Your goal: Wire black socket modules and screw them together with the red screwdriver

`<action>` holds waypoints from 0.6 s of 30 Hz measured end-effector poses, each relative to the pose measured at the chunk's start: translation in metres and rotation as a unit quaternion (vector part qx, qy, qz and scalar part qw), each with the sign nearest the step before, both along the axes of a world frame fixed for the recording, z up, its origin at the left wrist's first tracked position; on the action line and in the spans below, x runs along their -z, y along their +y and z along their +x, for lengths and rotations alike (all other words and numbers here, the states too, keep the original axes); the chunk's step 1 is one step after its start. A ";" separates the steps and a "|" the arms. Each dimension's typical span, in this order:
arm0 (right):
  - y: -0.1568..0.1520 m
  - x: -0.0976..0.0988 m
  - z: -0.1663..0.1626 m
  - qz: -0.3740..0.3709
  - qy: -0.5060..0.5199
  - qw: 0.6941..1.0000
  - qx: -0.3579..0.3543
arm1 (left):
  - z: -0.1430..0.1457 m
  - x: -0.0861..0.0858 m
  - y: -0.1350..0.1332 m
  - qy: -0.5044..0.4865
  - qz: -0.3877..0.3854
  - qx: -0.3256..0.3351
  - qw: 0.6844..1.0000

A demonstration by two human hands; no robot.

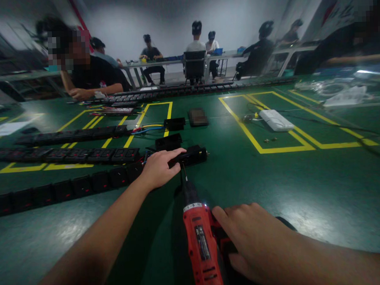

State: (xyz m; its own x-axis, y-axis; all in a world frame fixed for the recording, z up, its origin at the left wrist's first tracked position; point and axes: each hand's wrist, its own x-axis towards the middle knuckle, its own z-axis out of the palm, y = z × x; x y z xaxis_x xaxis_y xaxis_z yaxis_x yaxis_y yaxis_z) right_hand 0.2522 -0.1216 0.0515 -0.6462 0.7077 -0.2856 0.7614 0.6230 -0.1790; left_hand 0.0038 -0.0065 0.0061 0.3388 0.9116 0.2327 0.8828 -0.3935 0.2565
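Note:
In my right hand (249, 232) is a red cordless drill (199, 242), lying forward with its handle gripped. Its thin bit meets the near side of a black plastic end housing (195, 155), close to my left thumb. My left hand (162, 168) holds that housing, thumb on the near side and index finger along the top. The housing sits at the right end of a long black socket strip (63, 190); wires show beside my left hand. Just behind lies another black end piece (168, 141).
Two more socket strips (66, 156) lie on the green table (241, 186) at left, one with coloured wires (152, 128) into a black housing (175, 124). A white box (275, 120) with a cable and small brass-coloured parts (270, 139) lie right. Several people sit beyond.

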 end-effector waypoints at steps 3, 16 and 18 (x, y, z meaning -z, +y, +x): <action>0.000 0.000 0.001 -0.001 0.003 1.000 0.003 | 0.000 0.001 0.001 -0.001 0.001 0.001 1.000; 0.000 -0.002 0.000 0.004 -0.004 1.000 0.003 | -0.002 0.001 0.000 -0.004 0.004 0.000 1.000; -0.001 -0.003 -0.001 -0.002 -0.014 1.000 0.006 | -0.002 0.002 0.001 -0.005 0.003 0.001 1.000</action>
State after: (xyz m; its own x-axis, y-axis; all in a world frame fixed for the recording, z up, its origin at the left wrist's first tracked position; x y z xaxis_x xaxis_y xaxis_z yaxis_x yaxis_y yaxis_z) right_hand 0.2509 -0.1221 0.0550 -0.6296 0.7140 -0.3064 0.7734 0.6135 -0.1595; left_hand 0.0023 -0.0053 0.0043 0.3386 0.9092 0.2420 0.8789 -0.3975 0.2637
